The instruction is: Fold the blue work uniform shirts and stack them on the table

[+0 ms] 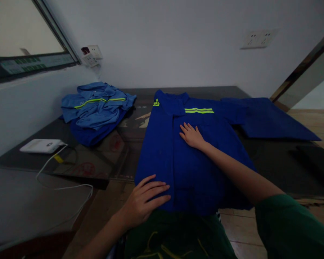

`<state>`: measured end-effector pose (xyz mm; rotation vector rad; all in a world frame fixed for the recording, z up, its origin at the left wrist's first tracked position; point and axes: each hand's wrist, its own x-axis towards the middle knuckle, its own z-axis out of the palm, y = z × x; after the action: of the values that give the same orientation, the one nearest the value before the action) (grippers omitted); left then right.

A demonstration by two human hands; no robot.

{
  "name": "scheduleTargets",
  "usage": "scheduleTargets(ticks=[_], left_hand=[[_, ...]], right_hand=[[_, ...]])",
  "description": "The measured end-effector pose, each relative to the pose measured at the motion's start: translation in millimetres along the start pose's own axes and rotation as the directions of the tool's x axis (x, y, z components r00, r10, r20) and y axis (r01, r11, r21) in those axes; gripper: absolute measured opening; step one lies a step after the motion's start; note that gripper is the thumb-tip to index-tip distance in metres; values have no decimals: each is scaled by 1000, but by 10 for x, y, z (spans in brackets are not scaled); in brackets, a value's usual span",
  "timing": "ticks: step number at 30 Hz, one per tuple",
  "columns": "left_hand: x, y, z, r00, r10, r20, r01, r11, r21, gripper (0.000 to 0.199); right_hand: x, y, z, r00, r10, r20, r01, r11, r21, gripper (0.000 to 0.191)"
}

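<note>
A dark blue work jacket with yellow-green stripes lies spread front side up on the dark table, collar toward the wall. Its lower edge hangs over the table's near edge by my lap. One side of the jacket is folded inward on the left. My left hand rests on the lower left part, fingers stretched out over the cloth. Flat on the chest, below the stripe, lies my right hand with its fingers spread. Neither hand grips the fabric.
A crumpled heap of light blue striped clothing sits back left, darker blue cloth beneath. A white power bank with a white cable lies at left. Folded blue cloth lies right of the jacket. Wall sockets are above.
</note>
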<state>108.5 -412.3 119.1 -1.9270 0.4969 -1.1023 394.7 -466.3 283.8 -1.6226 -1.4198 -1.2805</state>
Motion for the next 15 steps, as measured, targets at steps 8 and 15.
scheduleTargets(ticks=[8,15], left_hand=[[-631,199,192,978,-209,-10,209,974,84,38],[-1021,115,569,458,-886,-77,700,412,-584,49]], right_hand=[[26,22,-26,998,-2,-56,6,997,72,52],[-151,-265,-253,989,-54,-134,113,865,488,27]])
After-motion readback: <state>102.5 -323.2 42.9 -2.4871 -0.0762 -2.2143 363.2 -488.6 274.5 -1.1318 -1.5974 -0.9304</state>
